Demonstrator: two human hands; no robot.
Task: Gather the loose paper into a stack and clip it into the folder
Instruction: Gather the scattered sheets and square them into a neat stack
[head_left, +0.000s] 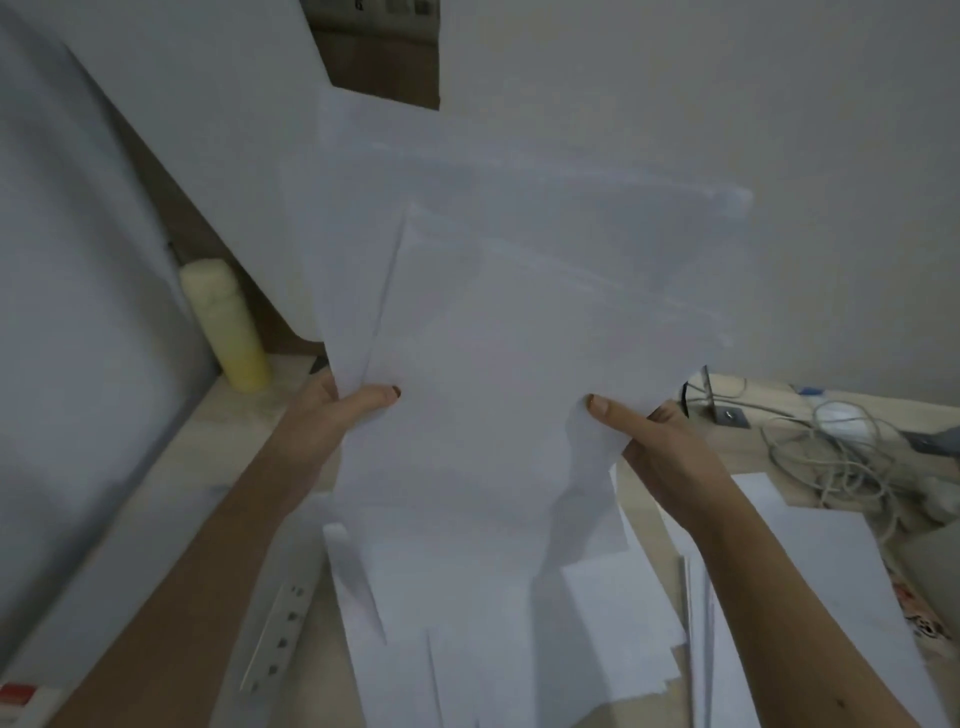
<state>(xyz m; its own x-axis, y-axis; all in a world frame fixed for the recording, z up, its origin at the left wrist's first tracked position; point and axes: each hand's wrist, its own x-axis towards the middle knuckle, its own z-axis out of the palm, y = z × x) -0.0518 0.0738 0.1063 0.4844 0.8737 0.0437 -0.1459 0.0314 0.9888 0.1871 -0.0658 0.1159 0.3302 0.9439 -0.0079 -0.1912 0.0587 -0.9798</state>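
Head view: paper sheaf between left grip, right grip.

White paper sheets held up mid-scene, fanned unevenly, blurred. More loose sheets lie overlapping on the near desk below.

The sheets I hold up are smeared along their top edges, so I cannot count them. They hide my fingers behind them; only my left hand and right hand thumbs show in front. The loose papers below run off the bottom edge. The cable tangle is too fuzzy to trace.
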